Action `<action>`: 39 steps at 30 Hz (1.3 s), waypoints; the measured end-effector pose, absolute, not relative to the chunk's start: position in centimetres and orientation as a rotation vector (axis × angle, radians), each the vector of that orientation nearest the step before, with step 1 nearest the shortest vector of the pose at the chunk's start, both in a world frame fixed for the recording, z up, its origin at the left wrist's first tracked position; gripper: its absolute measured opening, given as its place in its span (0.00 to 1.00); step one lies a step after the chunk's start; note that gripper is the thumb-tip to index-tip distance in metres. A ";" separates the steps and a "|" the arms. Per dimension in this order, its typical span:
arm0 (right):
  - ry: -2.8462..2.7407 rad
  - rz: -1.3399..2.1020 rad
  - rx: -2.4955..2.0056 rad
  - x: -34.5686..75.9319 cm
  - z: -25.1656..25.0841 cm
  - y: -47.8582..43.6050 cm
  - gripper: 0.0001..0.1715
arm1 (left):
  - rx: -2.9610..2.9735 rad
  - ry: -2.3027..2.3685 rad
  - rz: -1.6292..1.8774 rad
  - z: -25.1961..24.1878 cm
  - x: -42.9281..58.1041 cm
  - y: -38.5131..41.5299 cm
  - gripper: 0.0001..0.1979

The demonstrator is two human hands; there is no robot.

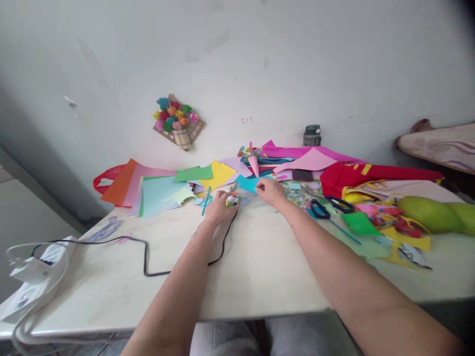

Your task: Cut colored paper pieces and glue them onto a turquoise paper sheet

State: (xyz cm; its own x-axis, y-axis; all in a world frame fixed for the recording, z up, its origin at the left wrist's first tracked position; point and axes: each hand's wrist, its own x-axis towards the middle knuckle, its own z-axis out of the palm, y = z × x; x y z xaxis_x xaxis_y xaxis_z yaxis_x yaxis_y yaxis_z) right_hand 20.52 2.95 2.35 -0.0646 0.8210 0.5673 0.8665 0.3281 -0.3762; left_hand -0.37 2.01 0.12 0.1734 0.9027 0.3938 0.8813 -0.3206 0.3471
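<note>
My right hand (271, 192) pinches the edge of a bright blue piece of paper (245, 183) at the back middle of the table. To its left, my left hand (218, 206) has its fingers curled around a small white corded tool (232, 200), which looks like a glue gun and is partly hidden by the fingers. A black cord (227, 236) runs from it to the left. Just left of that hand lies a thin blue stick (206, 200). Behind the blue paper stands a pink paper cone (253, 164) with small paper cut-outs at its top.
Coloured sheets (159, 193) lie at back left, and a white power strip (37, 282) sits at the left edge. Dark-handled scissors (321, 209), paper scraps (297, 195), a red cloth bag (341, 180) and green fruit-like objects (419, 212) fill the right. A dark jar (311, 135) stands behind.
</note>
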 end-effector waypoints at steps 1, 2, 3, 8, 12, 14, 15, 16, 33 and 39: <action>-1.825 -0.074 -1.509 20.6 2.2 3.1 0.09 | 2.391 1.805 0.792 0.3 -0.2 2.2 0.25; -1.783 -0.066 -1.523 20.6 2.1 3.3 0.09 | 2.405 1.790 0.741 0.4 0.0 2.3 0.25; -1.744 -0.060 -1.532 20.7 2.1 3.4 0.09 | 2.418 1.767 0.704 0.6 0.2 2.5 0.24; -1.624 -0.035 -1.570 20.8 1.9 3.7 0.10 | 2.482 1.664 0.653 0.7 1.1 3.3 0.21; -1.652 -0.014 -1.576 20.8 1.8 3.7 0.10 | 2.524 1.712 0.634 0.7 1.9 3.6 0.14; -1.661 -0.013 -1.576 20.8 1.7 3.7 0.10 | 2.534 1.739 0.636 0.7 2.2 3.8 0.09; -1.660 -0.014 -1.578 20.8 1.7 3.7 0.11 | 2.531 1.748 0.643 0.8 2.3 3.9 0.09; -1.659 -0.014 -1.581 20.8 1.7 3.7 0.11 | 2.524 1.755 0.657 0.8 2.3 4.0 0.09; -1.757 0.047 -1.446 20.4 1.2 3.6 0.06 | 2.671 1.761 0.782 1.6 -3.5 4.6 0.11; -2.115 0.215 -1.363 20.0 1.3 2.9 0.05 | 2.801 1.741 0.471 1.0 -5.1 4.1 0.12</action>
